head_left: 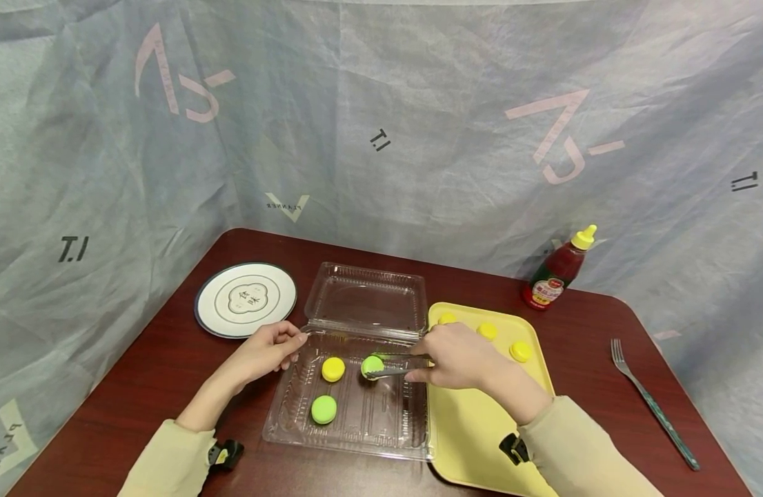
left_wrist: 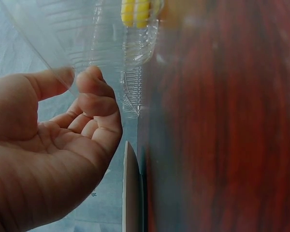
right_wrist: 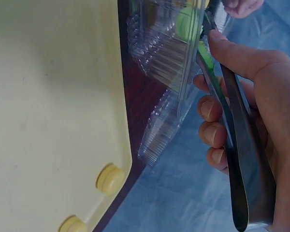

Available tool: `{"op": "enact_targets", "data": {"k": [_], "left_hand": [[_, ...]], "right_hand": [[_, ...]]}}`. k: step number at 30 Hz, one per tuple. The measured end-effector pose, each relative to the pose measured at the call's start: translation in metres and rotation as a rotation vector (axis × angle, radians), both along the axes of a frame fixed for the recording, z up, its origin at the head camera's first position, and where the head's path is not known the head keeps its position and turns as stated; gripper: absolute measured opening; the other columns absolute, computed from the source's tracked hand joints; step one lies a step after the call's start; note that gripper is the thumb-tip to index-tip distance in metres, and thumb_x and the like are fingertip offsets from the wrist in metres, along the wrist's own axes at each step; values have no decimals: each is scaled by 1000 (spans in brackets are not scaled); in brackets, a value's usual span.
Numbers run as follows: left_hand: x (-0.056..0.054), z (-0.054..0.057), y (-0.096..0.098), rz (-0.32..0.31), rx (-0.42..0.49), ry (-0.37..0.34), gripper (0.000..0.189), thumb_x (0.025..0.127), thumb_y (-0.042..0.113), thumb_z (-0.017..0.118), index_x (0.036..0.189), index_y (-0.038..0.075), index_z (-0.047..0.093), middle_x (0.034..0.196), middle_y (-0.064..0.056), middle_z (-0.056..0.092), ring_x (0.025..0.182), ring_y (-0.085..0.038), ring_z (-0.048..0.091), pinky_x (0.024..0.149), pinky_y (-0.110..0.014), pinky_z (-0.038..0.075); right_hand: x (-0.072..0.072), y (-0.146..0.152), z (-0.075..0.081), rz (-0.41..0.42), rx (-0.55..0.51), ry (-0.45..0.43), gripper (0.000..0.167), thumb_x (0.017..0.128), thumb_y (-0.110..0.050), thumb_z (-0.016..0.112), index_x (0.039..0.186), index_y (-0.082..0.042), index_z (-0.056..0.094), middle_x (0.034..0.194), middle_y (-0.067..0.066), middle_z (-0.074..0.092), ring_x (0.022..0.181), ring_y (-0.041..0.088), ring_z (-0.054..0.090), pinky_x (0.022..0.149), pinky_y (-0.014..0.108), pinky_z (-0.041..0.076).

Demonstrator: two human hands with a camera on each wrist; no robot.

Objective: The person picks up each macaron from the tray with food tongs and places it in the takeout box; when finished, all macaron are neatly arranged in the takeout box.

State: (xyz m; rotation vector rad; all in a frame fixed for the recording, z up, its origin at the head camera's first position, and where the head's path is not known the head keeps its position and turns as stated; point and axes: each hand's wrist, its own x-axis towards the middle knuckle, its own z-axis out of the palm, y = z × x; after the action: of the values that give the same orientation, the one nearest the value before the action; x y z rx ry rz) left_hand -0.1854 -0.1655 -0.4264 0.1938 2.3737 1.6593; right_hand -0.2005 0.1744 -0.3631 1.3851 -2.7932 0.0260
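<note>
A clear plastic clamshell container (head_left: 350,435) lies with its lid (head_left: 365,297) folded back. Inside it are a yellow macaron (head_left: 333,369) and a green macaron (head_left: 323,409). My right hand (head_left: 456,355) grips metal tongs (right_wrist: 239,145), reaching in over the container's right rim. The tongs' tips are around a second green macaron (head_left: 372,367) inside; whether it touches the bottom, I cannot tell. At the left rim, near the hinge, my left hand (head_left: 266,353) pinches the plastic edge between thumb and fingers, as the left wrist view shows (left_wrist: 63,125).
A yellow tray (head_left: 468,435) sits right of the container, with yellow macarons (head_left: 520,351) near its far end. A white plate (head_left: 214,304) stands at the back left. Farther right are a red sauce bottle (head_left: 552,276) and a fork (head_left: 655,407). Grey fabric (head_left: 381,138) hangs behind the table.
</note>
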Motion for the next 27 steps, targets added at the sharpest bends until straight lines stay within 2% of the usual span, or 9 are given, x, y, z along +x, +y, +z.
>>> {"op": "enact_targets", "data": {"k": [7,12,18,27], "left_hand": [[0,0,0,-2,4,2,27,102,24,59,105,-3,59,71,-4,56,62,-15,52,55,-27,43],[0,0,0,-3,8,3,26,102,23,59,105,-3,59,71,-4,56,62,-15,52,55,-27,43],[-1,-1,0,3,8,4,25,102,21,58,104,-4,59,70,-3,55,61,-15,52,55,-26,43],[-1,-2,-1,1,7,9,26,102,22,58,104,-3,59,70,-3,55,61,-15,52,54,-26,43]], "right_hand": [[1,-5,-4,-17,10,-42,41,85,-46,76,63,-26,48,54,-16,36,51,2,34,49,26,34],[-1,-8,-8,-2,3,-36,46,86,-46,75,60,-26,43,52,-16,34,48,1,33,49,25,33],[-2,-10,-11,8,11,-8,43,85,-48,75,61,-28,46,50,-18,34,46,0,36,48,26,34],[-1,-12,-11,-8,27,-12,39,85,-49,75,63,-29,49,49,-19,34,46,0,37,49,27,36]]}}
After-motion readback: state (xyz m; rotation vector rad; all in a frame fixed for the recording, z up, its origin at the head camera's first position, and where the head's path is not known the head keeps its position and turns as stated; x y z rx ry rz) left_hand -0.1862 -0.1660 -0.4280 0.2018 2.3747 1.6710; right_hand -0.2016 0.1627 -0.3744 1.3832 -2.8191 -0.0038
